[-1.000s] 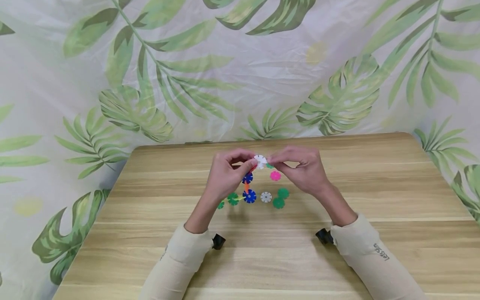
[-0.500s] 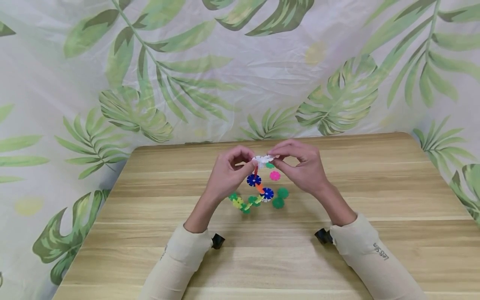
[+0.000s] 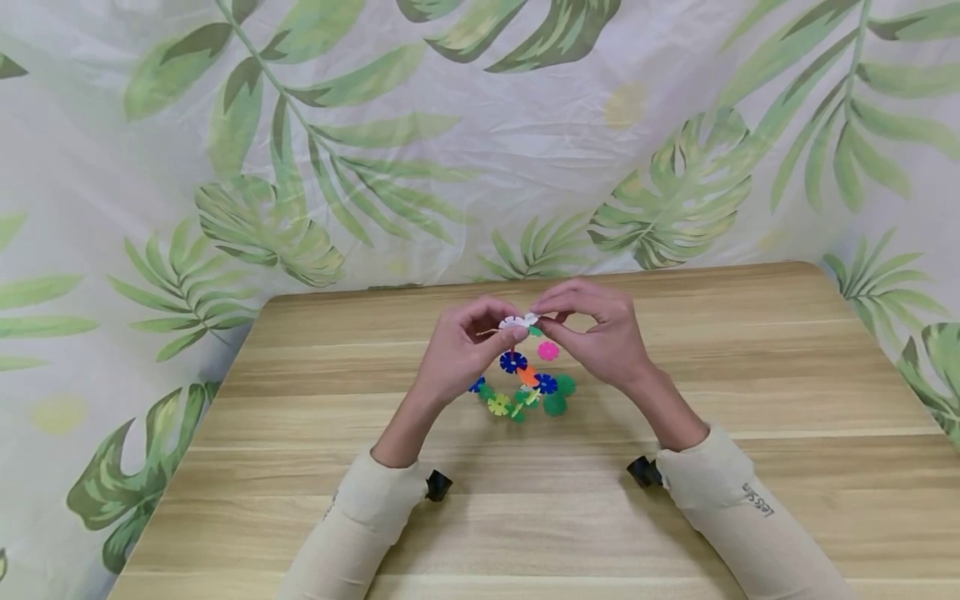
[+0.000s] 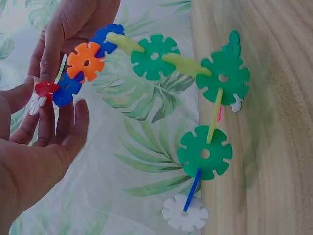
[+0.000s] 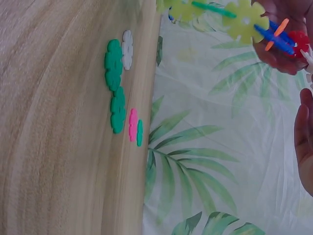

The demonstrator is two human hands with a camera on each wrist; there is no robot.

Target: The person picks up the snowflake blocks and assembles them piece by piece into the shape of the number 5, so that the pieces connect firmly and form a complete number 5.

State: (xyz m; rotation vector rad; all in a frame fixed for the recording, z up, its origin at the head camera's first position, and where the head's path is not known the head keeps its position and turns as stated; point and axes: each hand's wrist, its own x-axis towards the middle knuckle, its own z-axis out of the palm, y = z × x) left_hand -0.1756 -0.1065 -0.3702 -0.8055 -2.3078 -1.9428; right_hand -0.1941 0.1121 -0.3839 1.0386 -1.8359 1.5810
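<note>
In the head view my left hand point(image 3: 468, 346) pinches a white notched plastic disc point(image 3: 512, 322) between thumb and fingers. A linked chain of such discs hangs from it: a red disc point(image 4: 46, 90), a blue disc point(image 4: 67, 90), an orange disc point(image 4: 86, 62), then yellow, green and blue ones. Its far end carries a white disc point(image 4: 186, 213), seen in the left wrist view. My right hand point(image 3: 596, 329) pinches a second small white piece point(image 3: 531, 318) against the first one's edge. Fingers partly cover both, so I cannot tell whether they interlock.
Loose discs lie on the wooden table point(image 3: 675, 517) below the hands: two green discs point(image 5: 114, 64), a white disc point(image 5: 127, 50), a pink disc point(image 3: 548, 351) and a smaller-looking green disc point(image 5: 140, 132). A leaf-patterned cloth point(image 3: 420, 167) hangs behind the table.
The white discs have tilted from facing the camera to nearly edge-on, and the right fingers have risen slightly. The hanging chain has swung to the right, now in front of the loose white disc.
</note>
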